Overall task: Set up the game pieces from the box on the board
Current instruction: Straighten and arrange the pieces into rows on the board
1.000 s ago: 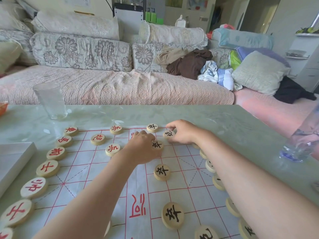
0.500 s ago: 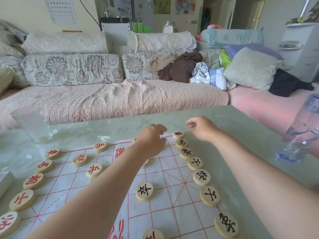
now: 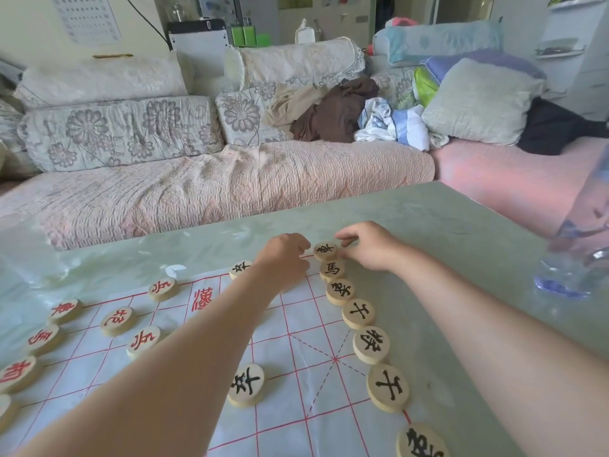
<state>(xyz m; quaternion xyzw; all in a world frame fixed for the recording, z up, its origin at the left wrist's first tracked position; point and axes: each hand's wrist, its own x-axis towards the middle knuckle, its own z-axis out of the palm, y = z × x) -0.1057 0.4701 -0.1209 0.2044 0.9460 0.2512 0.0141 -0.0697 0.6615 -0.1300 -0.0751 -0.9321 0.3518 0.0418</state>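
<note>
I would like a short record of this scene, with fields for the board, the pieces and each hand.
board: paper sheet with a red grid, on the green table
black-lettered pieces: a column along the board's right edge, two more inside the grid
red-lettered pieces: on the left side
right hand: pinches the farthest black piece of the column
left hand: fingers curled, beside that piece; whether it holds anything is hidden

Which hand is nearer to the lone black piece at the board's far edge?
Left. The left hand sits just right of the piece; the right hand is farther right, at the corner piece.
</note>
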